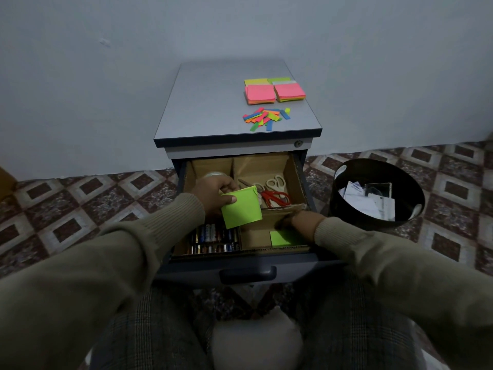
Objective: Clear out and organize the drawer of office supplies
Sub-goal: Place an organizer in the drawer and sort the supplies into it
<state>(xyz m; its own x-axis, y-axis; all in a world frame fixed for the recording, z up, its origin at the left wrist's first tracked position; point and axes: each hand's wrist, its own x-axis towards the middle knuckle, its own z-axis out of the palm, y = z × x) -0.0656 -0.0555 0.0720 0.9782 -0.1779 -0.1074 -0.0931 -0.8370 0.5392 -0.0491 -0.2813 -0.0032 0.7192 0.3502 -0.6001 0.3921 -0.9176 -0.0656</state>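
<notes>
Progress looks roughly midway, judging by how things lie. On the cabinet top (213, 102), serving as a worktop, stacked sticky-note pads (274, 92) sit squared together, with a loose heap of coloured page flags (266, 118) just in front of them, not yet tidied. The black bin (346, 209) to the right of the cabinet already holds discarded papers. The drawer (248, 272) stands pulled open, fitted with cardboard dividers: batteries (213, 239) are lined up in the near left compartment, scissors (274, 192) lie in the far right one, and a roll of tape (216, 174) shows behind the left hand. The left hand (216, 197) holds a green sticky-note pad (241, 209) above the drawer, thumb on its face, fingers curled over the top edge. The right hand (293, 221) reaches into the near right compartment, touching a second green pad (282, 237) there; whether its grip is closed on that pad I cannot tell. The held pad is bright lime, square and clean-edged, tilted slightly. Remaining work seems to be placing the green pads and sorting the flags.
</notes>
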